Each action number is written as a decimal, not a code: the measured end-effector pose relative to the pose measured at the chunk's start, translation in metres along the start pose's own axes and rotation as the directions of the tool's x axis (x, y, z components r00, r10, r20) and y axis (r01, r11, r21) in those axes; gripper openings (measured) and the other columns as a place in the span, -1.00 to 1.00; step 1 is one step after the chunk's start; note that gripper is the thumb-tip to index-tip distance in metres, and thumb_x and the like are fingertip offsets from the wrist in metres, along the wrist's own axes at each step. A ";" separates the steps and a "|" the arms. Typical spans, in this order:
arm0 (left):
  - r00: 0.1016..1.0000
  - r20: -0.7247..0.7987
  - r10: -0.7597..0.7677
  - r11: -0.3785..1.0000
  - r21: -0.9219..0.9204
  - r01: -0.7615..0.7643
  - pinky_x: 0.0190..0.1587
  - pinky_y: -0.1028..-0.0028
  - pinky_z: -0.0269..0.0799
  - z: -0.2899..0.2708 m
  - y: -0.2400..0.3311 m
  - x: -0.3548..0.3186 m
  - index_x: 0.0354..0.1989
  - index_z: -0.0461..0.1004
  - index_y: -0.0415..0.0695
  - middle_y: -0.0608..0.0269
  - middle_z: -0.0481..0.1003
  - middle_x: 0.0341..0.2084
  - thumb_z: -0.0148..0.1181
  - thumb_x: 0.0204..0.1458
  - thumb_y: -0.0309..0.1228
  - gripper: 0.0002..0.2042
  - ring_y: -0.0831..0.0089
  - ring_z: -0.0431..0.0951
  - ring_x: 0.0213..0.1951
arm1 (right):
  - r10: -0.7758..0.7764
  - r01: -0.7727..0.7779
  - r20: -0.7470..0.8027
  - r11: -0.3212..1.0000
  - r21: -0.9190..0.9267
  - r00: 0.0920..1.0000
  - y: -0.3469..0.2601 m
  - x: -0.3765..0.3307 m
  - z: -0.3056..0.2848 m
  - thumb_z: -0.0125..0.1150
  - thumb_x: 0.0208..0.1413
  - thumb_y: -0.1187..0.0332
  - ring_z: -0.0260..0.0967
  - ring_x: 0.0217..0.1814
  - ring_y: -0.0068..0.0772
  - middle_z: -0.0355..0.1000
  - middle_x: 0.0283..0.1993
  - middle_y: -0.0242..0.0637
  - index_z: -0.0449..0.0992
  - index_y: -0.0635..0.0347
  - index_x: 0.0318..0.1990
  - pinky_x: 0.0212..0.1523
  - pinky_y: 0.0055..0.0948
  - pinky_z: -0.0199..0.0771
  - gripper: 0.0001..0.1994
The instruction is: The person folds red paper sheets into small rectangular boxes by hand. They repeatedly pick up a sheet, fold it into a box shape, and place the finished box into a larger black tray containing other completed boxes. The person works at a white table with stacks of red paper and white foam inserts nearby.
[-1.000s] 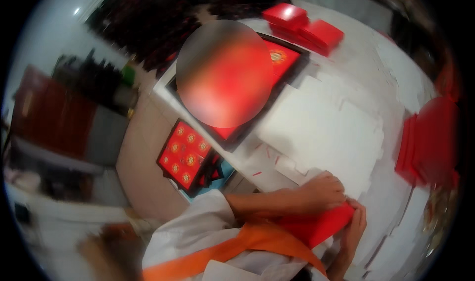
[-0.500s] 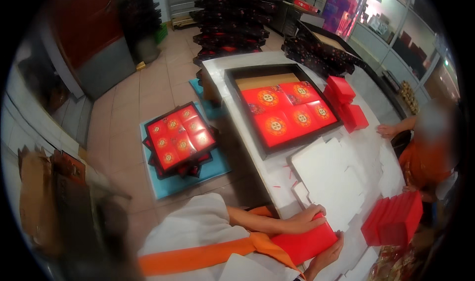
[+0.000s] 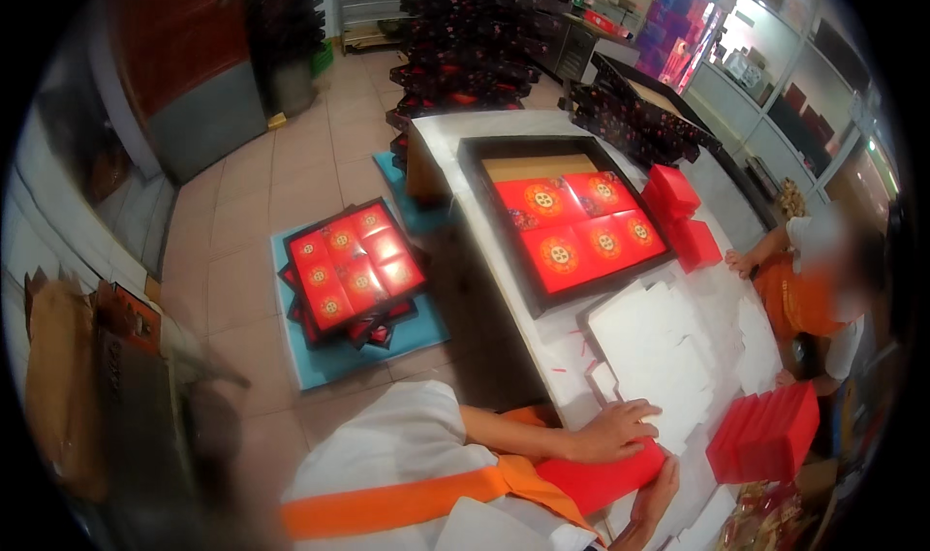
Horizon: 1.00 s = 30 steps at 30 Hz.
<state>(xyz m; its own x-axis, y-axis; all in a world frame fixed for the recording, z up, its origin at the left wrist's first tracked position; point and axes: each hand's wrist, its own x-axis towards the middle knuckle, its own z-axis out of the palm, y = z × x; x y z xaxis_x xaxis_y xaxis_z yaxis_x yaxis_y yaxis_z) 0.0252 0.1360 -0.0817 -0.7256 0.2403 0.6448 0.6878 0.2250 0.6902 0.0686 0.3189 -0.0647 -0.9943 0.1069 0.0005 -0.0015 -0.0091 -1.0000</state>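
Observation:
A red box (image 3: 596, 480) lies at the near edge of the white-covered table, against my orange apron. My left hand (image 3: 615, 433) bends over its far end, with the fingers curved at the corner and the thumb low. The right side of the box is gripped by my right hand (image 3: 657, 498), whose fingers point up toward that same corner. Just beyond my hands lies a stack of flat white card pieces (image 3: 651, 346). To the right of them several red boxes (image 3: 765, 435) stand in a row.
A black tray (image 3: 531, 294) holding red boxes with gold emblems sits farther up the table, beside more red boxes (image 3: 690, 226). Filled trays (image 3: 354, 265) are stacked on a blue base on the floor at left. Another person (image 3: 809, 280) stands at the table's right side.
My left hand has slid slightly right over the box's far corner, its fingers reaching farther out. My right hand stays at the box's side. The view has shifted a little.

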 end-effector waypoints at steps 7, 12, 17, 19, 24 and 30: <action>0.917 0.397 -0.024 0.972 0.223 -0.071 0.10 -0.12 -0.10 0.011 -0.019 0.023 -0.28 0.40 0.00 0.32 0.34 -0.14 0.08 -0.11 -0.27 -0.79 0.25 0.15 0.11 | 0.116 -0.120 -0.045 0.988 -0.095 0.992 -0.007 0.003 -0.005 -0.17 0.18 0.26 0.28 -0.12 -0.48 0.37 -0.17 -0.28 0.42 0.35 -0.12 -0.10 -0.49 0.30 -0.66; 0.875 0.467 0.128 0.985 0.045 -0.168 -0.15 0.25 0.16 0.010 -0.016 0.045 -0.45 0.40 -0.13 0.28 0.39 -0.32 0.08 -0.18 -0.44 -0.90 0.27 0.32 -0.16 | 0.344 -0.337 -0.021 0.905 -0.258 0.939 -0.043 0.011 0.007 -0.10 0.17 0.26 0.28 -0.16 -0.60 0.42 -0.16 -0.36 0.44 0.34 -0.08 -0.13 -0.61 0.28 -0.66; 0.863 0.474 0.174 0.983 -0.129 -0.127 -0.15 0.32 0.26 -0.016 0.004 0.058 -0.52 0.35 -0.21 0.11 0.43 -0.31 0.11 -0.26 -0.63 -0.89 0.16 0.39 -0.22 | 0.222 -0.213 0.131 0.974 -0.082 0.966 -0.033 0.009 0.007 -0.06 0.16 0.28 0.31 -0.12 -0.56 0.43 -0.16 -0.31 0.43 0.36 -0.08 -0.10 -0.57 0.31 -0.67; 0.831 0.545 0.107 0.988 -0.150 -0.029 -0.19 0.35 0.30 -0.012 -0.005 0.073 -0.52 0.35 -0.22 0.08 0.42 -0.27 0.09 -0.24 -0.64 -0.91 0.16 0.40 -0.24 | 0.232 -0.231 0.137 0.973 -0.018 0.963 -0.030 0.021 0.008 -0.07 0.16 0.28 0.31 -0.10 -0.55 0.43 -0.16 -0.30 0.43 0.36 -0.08 -0.08 -0.55 0.31 -0.67; 0.779 0.624 -0.063 0.978 -0.117 0.173 -0.25 0.46 0.32 -0.014 -0.021 0.095 -0.48 0.36 -0.25 0.11 0.38 -0.20 0.10 -0.15 -0.61 -0.94 0.27 0.40 -0.23 | 0.226 -0.222 0.094 0.974 -0.056 0.970 -0.032 0.042 0.018 -0.14 0.19 0.30 0.29 -0.01 -0.47 0.40 -0.08 -0.23 0.41 0.31 -0.05 -0.04 -0.50 0.32 -0.69; 0.747 0.634 -0.200 0.954 -0.046 0.295 -0.24 0.50 0.32 -0.010 -0.009 0.087 -0.45 0.37 -0.25 0.19 0.33 -0.25 0.10 -0.14 -0.63 -0.93 0.35 0.37 -0.22 | 0.105 -0.102 0.179 0.995 -0.023 0.978 -0.022 0.032 0.003 -0.16 0.19 0.33 0.27 0.07 -0.34 0.29 0.08 -0.18 0.39 0.24 -0.02 0.04 -0.45 0.28 -0.70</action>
<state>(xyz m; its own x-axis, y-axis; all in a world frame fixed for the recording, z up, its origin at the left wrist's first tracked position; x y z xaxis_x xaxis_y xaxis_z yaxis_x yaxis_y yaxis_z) -0.0443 0.1454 -0.0286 -0.6665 0.7332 0.1350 0.4411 0.2418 0.8643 0.0362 0.3199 -0.0431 -0.9920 -0.0743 -0.1024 0.1025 0.0024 -0.9947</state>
